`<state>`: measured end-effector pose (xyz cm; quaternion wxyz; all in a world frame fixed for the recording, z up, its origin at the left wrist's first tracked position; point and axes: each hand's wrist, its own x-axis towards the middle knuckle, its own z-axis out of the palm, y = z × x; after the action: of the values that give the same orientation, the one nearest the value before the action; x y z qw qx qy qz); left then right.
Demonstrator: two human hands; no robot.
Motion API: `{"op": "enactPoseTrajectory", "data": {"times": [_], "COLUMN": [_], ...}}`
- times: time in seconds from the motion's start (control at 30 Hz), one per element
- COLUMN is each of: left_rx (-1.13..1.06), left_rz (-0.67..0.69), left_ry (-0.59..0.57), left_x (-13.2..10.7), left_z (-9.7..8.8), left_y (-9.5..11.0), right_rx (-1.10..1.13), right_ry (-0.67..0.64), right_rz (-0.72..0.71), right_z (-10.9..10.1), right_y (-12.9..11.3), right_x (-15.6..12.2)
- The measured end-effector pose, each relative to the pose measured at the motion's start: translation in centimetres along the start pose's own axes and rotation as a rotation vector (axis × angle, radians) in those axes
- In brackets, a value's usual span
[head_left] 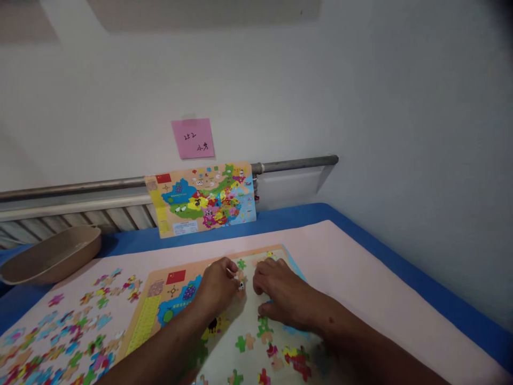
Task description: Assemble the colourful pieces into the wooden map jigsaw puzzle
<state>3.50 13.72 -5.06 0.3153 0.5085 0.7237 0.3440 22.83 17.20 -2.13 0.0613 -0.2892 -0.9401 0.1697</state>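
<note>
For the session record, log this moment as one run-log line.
left hand: at puzzle piece | right hand: beside it, over board | wooden China map puzzle board: under both hands | loose pieces: left of board

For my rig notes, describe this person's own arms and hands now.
Both forearms, the left forearm and the right forearm, are bare, with no sleeve in view. The left hand and right hand wear no gloves, and no watch or bracelet shows. A small dark spot marks the right forearm near the wrist.
</note>
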Motion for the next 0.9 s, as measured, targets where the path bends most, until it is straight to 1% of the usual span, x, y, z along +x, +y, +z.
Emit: {"op": "enactPoseTrajectory", "data": {"times": [0.07,0.13,0.23,0.4,0.57,0.63,0.73,0.83,0.9], "left_rx": [0.012,-0.007,-0.055,0.017,0.097,0.119,0.122,0.097,0.026], "left_rz": [0.016,-0.004,-0.042,-0.025,-0.063,-0.078,-0.065,-0.105,-0.12], "left_ry": [-0.003,-0.028,-0.056,-0.042,-0.055,-0.063,-0.058,-0.071,-0.094], "left_x": [-0.1,0.0,0.2,0.2,-0.2,-0.2,-0.1,-0.3,-1.3], "left_z": [0.6,1.2,2.0,2.2,1.5,1.1,0.4,-0.6,-1.9], "left_y": [0.0,0.0,0.0,0.3,1.4,1.5,1.2,1.3,1.9], "right_rx": [-0.017,-0.043,-0.091,-0.086,-0.003,0.011,0.015,0.004,-0.003], "right_ry": [-0.017,-0.025,-0.017,0.041,0.073,0.078,0.087,0.095,0.102], "right_rz": [0.043,0.072,0.077,0.075,0.081,0.073,0.055,0.037,0.032], "right_z": [-0.5,-0.7,-0.9,-1.1,-1.6,-1.6,-1.4,-1.1,-0.8], "right_y": [0.5,1.0,1.6,2.2,2.6,2.7,2.6,2.2,1.7], "right_x": [0.0,0.0,0.2,0.3,0.1,0.1,0.2,0.3,0.4]}}
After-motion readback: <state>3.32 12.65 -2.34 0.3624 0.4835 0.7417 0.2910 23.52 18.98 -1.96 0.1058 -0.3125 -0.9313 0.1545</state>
